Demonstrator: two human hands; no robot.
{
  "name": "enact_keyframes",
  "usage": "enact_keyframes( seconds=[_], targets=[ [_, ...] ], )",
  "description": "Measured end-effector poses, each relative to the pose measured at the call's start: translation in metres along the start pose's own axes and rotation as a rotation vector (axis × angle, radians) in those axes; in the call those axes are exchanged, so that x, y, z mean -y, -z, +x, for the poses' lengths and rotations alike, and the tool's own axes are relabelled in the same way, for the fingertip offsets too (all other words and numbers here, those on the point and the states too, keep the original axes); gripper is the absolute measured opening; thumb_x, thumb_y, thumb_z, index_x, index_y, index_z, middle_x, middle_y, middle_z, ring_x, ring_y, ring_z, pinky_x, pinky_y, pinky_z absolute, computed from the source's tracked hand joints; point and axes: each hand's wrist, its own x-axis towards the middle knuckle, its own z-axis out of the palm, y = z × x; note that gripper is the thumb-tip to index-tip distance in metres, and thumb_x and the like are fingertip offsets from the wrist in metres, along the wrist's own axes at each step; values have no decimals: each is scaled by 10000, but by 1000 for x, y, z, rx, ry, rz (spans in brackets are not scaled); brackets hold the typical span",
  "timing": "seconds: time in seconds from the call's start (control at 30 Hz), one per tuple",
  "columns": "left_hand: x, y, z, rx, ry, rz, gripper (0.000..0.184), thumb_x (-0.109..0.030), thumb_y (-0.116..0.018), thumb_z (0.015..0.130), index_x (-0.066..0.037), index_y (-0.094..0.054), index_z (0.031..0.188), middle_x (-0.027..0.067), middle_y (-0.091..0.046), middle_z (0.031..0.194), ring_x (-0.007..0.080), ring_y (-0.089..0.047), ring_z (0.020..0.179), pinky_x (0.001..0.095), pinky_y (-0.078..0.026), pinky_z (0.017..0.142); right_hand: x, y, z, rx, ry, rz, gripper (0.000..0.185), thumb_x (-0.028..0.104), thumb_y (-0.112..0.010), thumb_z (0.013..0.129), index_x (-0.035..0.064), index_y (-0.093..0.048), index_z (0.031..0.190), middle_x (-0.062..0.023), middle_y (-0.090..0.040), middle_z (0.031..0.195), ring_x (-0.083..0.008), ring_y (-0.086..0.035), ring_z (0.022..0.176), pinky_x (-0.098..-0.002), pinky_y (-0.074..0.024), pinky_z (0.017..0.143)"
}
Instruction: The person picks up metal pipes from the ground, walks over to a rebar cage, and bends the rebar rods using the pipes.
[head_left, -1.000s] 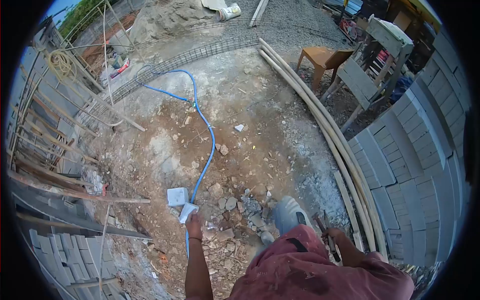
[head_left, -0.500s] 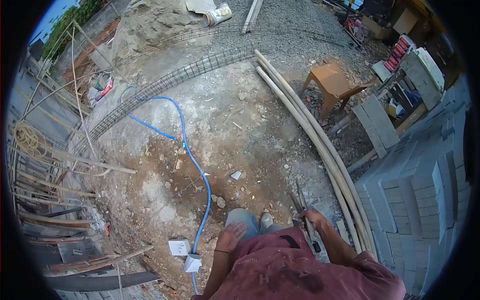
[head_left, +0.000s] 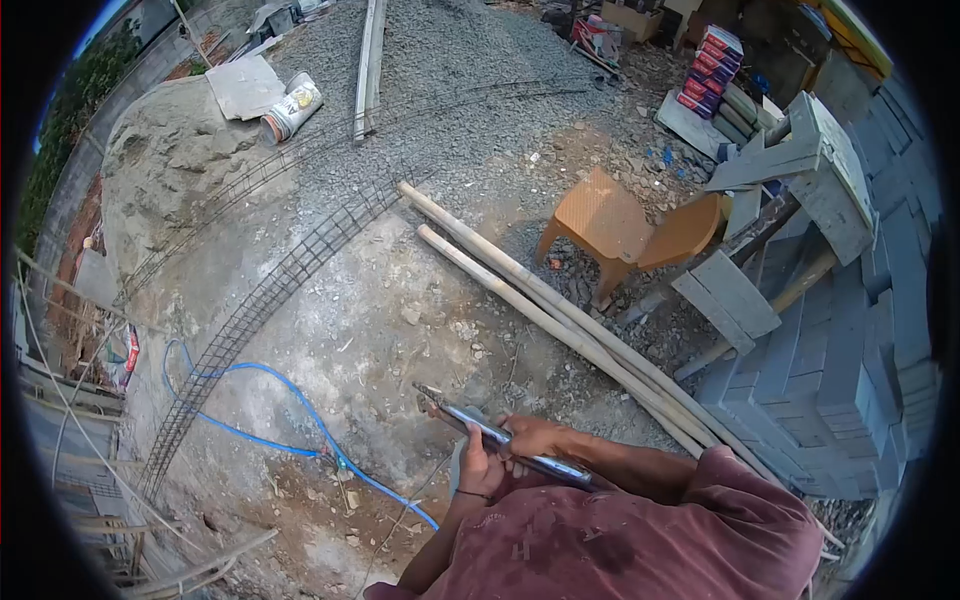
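We've got left hand point(head_left: 478, 464) and right hand point(head_left: 535, 438) closed round the long metal tool point(head_left: 562, 468); best keep fingers off its tip.

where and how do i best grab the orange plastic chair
I'd take the chair by the top edge of its backrest, from above on the seat side. It appears to stand upright, and the backrest rises as a thin panel that fingers could wrap over; behind it, the wooden stand crowds the approach.

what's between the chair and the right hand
Long poles lie on the ground between the chair and the right hand, as the head view shows.
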Motion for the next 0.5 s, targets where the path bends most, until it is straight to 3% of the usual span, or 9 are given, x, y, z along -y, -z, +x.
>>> enact_keyframes(
  seconds=[0.07,0.1,0.13,0.2,0.23,0.33,0.37,0.43,0.5],
  targets=[
    [-54,-28,28,-94,49,21,698,-636,-349,981,-44,-513,1313,145,-647,1062,245,-558,578,390,-462,543,40,38,17,-1,-95,159,265,71,-637,894,-80,-581,1105,-146,-698,821,-222,-697,652,-320,-582,580],
    [-77,-29,51,215,94,-129,660,-588,-361,1001,-31,-456,1344,159,-592,1199,260,-620,748,402,-530,687,60,57,23,-15,-105,250,284,70,-642,894,-86,-582,1123,-154,-705,843,-225,-703,672,-319,-582,593],
    [-96,-30,79,213,120,-113,660,-588,-361,1001,-31,-456,1344,159,-592,1199,260,-620,748,402,-530,687,77,78,31,-27,-121,340,304,70,-648,893,-93,-583,1142,-163,-712,865,-228,-709,692,-317,-582,607],
    [-132,-55,140,-303,-56,-101,563,-499,-388,1026,-22,-417,1323,164,-510,1327,276,-610,1004,434,-519,914,100,131,59,-41,-102,315,322,70,-657,887,-95,-590,1154,-173,-718,899,-233,-716,723,-316,-583,635],
    [-155,-65,174,-304,-46,-96,563,-499,-388,1026,-22,-417,1323,164,-510,1327,276,-610,1004,434,-519,914,115,161,71,-136,-93,275,302,65,-658,884,-105,-599,1127,-177,-719,890,-236,-715,713,-318,-583,629],
    [-228,-74,262,-509,-121,-280,402,-423,-416,1039,-30,-489,1087,151,-586,1106,244,-605,1011,404,-510,951,148,236,101,-256,-84,375,227,45,-641,883,-138,-615,1016,-209,-716,858,-272,-723,705,-333,-600,605],
    [-257,-59,295,-501,-132,-269,402,-423,-416,1039,-30,-489,1087,151,-586,1106,244,-605,1011,404,-510,951,156,266,114,-297,-32,464,211,32,-627,881,-147,-608,992,-229,-712,852,-292,-725,708,-344,-609,598],
    [-306,-25,359,-253,-122,-445,379,-399,-429,1039,-59,-513,895,70,-584,807,171,-592,734,336,-538,746,167,344,150,-370,47,563,183,-15,-582,878,-168,-578,978,-282,-697,851,-341,-728,726,-378,-630,593],
    [-361,-75,400,-276,-137,-521,383,-390,-437,1037,-72,-499,834,38,-545,726,150,-535,641,316,-509,670,208,404,154,-459,70,616,150,-47,-564,873,-159,-572,972,-284,-693,840,-323,-724,691,-369,-625,587]
  ],
)
